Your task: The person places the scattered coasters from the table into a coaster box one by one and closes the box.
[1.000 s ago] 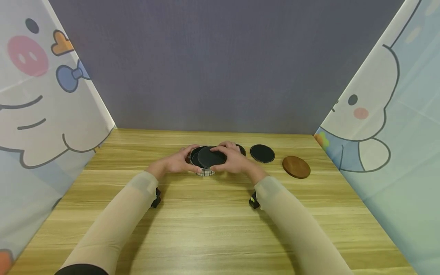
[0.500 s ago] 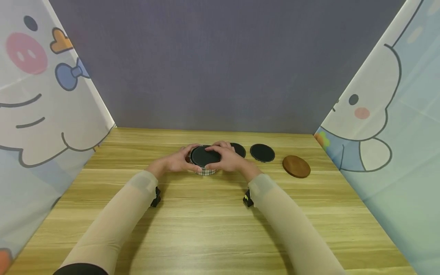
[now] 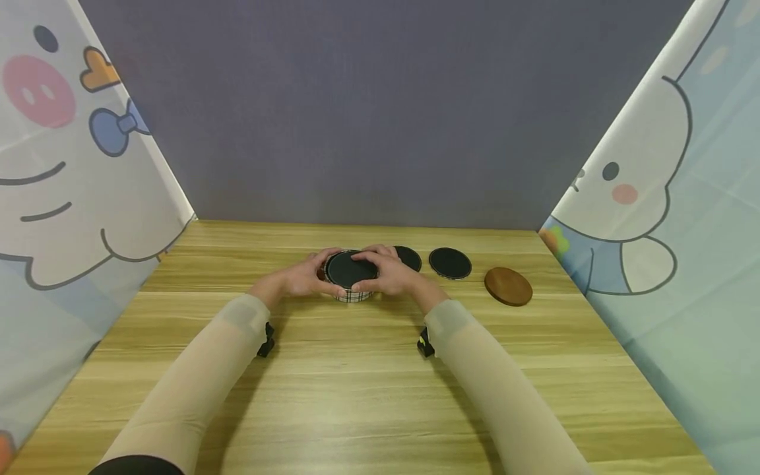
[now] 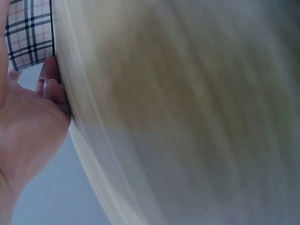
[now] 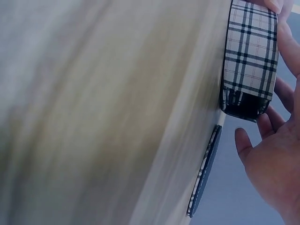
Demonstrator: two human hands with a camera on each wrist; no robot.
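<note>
Head view: round plaid holder (image 3: 351, 295) sits mid-table toward the far half, with a black coaster (image 3: 350, 269) lying flat on top of it, apparently seated in or on the rim. Left hand (image 3: 303, 278) cups the holder's left side, fingers curled round the wall. Right hand (image 3: 388, 274) curls round the right side, thumb and fingertips on the coaster's edge. Left wrist view shows the plaid wall (image 4: 29, 33) against that hand's fingers (image 4: 49, 82); right wrist view shows the plaid wall (image 5: 249, 56) with right-hand fingers (image 5: 286, 44) wrapped around its far side and the palm a little off it.

Judgement on doing this step well: the coaster should go in level, both hands pressing evenly, so one edge doesn't catch on the rim; the left hand should brace the holder so it doesn't slide on the smooth wood.

Outward: second black coaster (image 3: 408, 258) lies flat just behind the right hand, partly hidden by it; right wrist view shows it edge-on (image 5: 205, 171), near the holder but apart from it. Third black coaster (image 3: 450, 262) is further right, and a brown wooden coaster (image 3: 508, 286) beyond that, each apart from the next.

Room: wooden table (image 3: 368, 389) has wide bare area on the near side and to the left of the holder. Grey back wall (image 3: 380, 119) stands close behind the row of coasters, so there is little room that way. Cartoon-print curtains (image 3: 65, 185) close both sides; the brown coaster is the piece nearest the right one.
</note>
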